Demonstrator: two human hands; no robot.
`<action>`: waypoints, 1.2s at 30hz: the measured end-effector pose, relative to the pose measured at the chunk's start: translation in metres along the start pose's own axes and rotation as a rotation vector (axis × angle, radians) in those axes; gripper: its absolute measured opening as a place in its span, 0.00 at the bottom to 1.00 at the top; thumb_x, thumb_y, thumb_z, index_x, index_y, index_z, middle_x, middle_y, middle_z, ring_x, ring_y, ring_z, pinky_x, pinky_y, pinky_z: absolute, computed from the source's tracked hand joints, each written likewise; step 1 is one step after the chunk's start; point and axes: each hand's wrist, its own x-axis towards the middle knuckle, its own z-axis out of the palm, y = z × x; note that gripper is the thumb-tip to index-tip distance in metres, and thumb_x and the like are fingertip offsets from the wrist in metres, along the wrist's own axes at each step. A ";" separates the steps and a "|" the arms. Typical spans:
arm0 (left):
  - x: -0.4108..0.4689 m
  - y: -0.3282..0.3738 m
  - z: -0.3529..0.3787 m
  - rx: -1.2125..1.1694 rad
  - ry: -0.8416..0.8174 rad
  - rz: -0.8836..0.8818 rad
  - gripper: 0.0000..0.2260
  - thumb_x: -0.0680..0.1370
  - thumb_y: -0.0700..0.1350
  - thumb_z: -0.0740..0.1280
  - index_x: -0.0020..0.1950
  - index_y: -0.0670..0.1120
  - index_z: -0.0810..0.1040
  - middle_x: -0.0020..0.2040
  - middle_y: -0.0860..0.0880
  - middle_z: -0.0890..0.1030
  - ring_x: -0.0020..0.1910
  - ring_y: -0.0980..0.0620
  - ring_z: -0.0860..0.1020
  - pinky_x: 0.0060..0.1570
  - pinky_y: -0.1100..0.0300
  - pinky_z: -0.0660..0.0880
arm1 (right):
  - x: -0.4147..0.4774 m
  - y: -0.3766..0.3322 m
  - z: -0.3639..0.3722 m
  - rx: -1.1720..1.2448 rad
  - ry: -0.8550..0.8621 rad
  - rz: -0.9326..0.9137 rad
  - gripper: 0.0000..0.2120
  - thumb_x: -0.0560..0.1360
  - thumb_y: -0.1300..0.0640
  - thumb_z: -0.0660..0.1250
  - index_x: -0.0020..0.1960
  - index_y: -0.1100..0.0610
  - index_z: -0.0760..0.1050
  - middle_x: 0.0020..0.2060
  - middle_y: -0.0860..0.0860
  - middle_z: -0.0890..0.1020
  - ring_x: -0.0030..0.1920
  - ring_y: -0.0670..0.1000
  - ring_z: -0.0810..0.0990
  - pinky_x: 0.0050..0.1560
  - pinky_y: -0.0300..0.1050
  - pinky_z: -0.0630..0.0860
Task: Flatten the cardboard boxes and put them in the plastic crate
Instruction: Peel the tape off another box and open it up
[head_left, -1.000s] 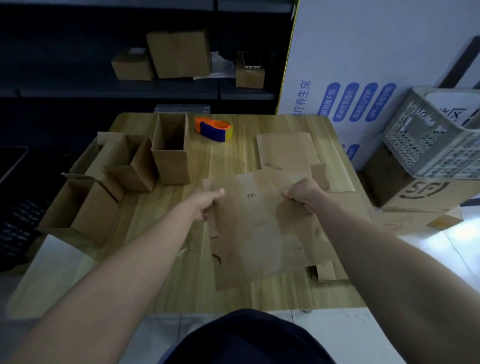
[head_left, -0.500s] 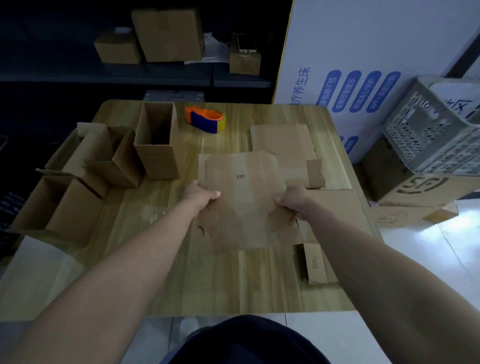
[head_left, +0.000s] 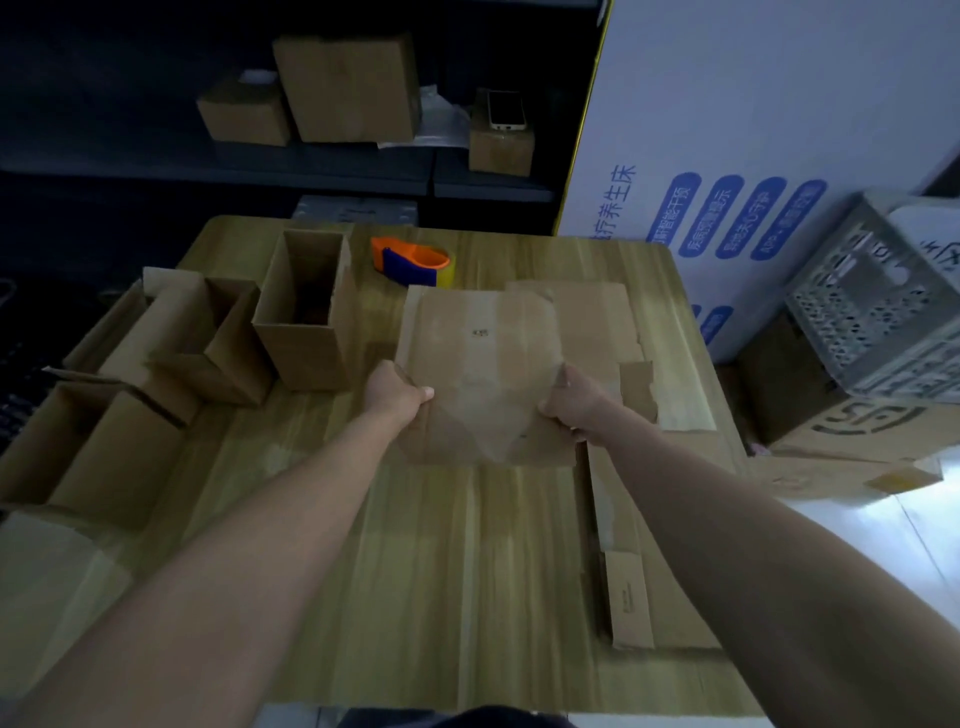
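One wooden table (head_left: 441, 571) is seen across most of the view, and the plastic crate (head_left: 872, 322) is propped tilted on a carton off its right side. Open cardboard boxes (head_left: 306, 322) are stood along the table's left. A flattened box (head_left: 478, 353) is held over the table's middle, its left edge gripped by the left hand (head_left: 392, 395) and its right edge by the right hand (head_left: 569, 402). An orange-and-blue tape dispenser (head_left: 413, 260) is placed just beyond it.

Your left hand (head_left: 395, 397) and right hand (head_left: 569, 402) grip the flattened box (head_left: 478, 364) by its two sides at frame centre, over the table (head_left: 441, 571). Open boxes (head_left: 306, 312) stand at centre left. A tape dispenser (head_left: 413, 260) sits just beyond it. The crate (head_left: 878, 312) is at the right edge, tilted, off the table.
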 end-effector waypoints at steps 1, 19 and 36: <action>0.005 0.000 0.000 0.013 -0.003 -0.007 0.20 0.71 0.43 0.74 0.59 0.40 0.72 0.60 0.41 0.77 0.57 0.42 0.75 0.53 0.54 0.71 | 0.004 0.000 0.002 -0.020 0.000 -0.005 0.23 0.75 0.60 0.63 0.68 0.54 0.63 0.46 0.55 0.73 0.37 0.52 0.71 0.29 0.41 0.66; 0.089 -0.035 0.027 0.619 -0.461 0.194 0.30 0.79 0.46 0.64 0.77 0.48 0.53 0.78 0.49 0.44 0.77 0.47 0.44 0.74 0.51 0.49 | 0.104 0.006 0.065 -0.895 -0.060 -0.217 0.35 0.73 0.47 0.68 0.75 0.49 0.55 0.74 0.53 0.54 0.75 0.60 0.46 0.73 0.56 0.56; 0.073 -0.012 0.008 0.587 -0.249 0.416 0.24 0.79 0.36 0.59 0.75 0.44 0.60 0.76 0.45 0.58 0.73 0.45 0.61 0.70 0.51 0.62 | 0.083 -0.026 0.075 -0.830 0.165 -0.313 0.25 0.76 0.56 0.62 0.72 0.55 0.62 0.71 0.55 0.64 0.73 0.56 0.56 0.73 0.56 0.51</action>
